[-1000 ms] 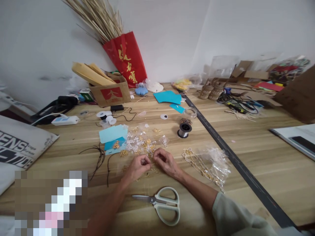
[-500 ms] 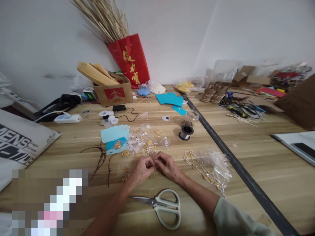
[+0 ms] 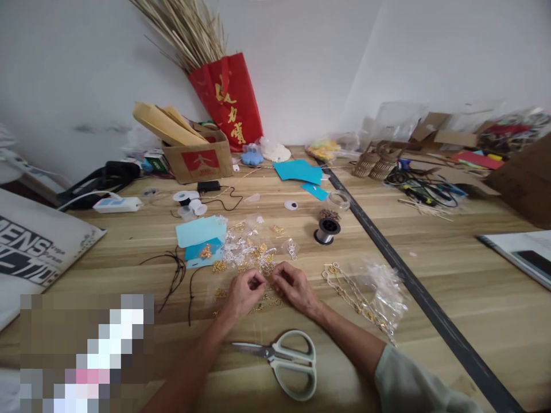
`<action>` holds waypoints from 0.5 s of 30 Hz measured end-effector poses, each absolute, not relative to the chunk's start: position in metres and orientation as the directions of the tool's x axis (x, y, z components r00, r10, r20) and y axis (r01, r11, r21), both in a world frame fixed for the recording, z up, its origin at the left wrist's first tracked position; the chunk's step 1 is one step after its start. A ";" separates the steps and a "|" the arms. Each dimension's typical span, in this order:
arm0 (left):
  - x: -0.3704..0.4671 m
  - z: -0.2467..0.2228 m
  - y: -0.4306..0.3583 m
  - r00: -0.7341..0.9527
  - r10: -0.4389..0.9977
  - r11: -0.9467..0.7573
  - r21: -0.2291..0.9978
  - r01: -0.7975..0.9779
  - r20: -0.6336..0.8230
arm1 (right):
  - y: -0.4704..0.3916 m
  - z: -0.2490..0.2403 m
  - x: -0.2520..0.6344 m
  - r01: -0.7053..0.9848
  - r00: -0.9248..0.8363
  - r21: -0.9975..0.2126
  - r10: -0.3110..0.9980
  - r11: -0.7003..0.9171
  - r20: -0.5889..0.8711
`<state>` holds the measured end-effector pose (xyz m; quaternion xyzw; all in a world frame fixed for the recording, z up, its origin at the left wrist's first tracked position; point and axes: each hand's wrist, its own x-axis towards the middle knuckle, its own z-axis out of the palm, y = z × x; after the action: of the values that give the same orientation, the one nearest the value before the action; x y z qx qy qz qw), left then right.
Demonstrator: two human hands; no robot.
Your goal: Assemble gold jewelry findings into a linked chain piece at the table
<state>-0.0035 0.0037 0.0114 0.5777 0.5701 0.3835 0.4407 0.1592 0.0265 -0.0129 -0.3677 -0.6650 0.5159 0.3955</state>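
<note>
My left hand [image 3: 246,291] and my right hand [image 3: 295,287] face each other over the table, fingertips pinched and a small gap between them. Whatever the fingers hold is too small to make out. Just beyond them lies a heap of gold and silver jewelry findings [image 3: 260,255], partly in clear bags. Under and between the hands, a gold chain [image 3: 271,301] rests on the wood. Nearer to me are scissors [image 3: 286,361] with pale green handles, blades slightly apart and pointing left. Gold and silver chains [image 3: 353,298] lie right of my right hand, beside a clear plastic bag [image 3: 385,289].
A wire spool [image 3: 327,230] and a jar of beads [image 3: 330,214] stand behind the right hand. Light blue cards [image 3: 200,231] and black cords [image 3: 174,275] lie to the left. A cardboard box [image 3: 198,158] and a red bag [image 3: 230,103] are at the back.
My hands have drawn slightly apart, the left one shifting a little to the left. Fingers stay pinched. The scissors and the other things lie where they were.
</note>
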 end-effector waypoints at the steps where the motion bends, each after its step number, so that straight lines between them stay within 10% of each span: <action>1: -0.004 0.011 0.004 0.054 0.997 0.043 0.951 0.307 -0.062 | 0.027 -0.013 0.159 0.079 -0.417 -0.979 0.898 0.190 0.141; 15: -0.012 -0.002 0.005 0.054 0.998 0.030 0.977 0.210 -0.042 | 0.028 -0.012 0.159 0.052 -0.432 -0.990 0.897 0.130 0.095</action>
<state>-0.0117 0.0052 -0.0025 0.5549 0.5440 0.4210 0.4679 0.1586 0.0276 -0.0117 -0.3676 -0.6452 0.5476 0.3857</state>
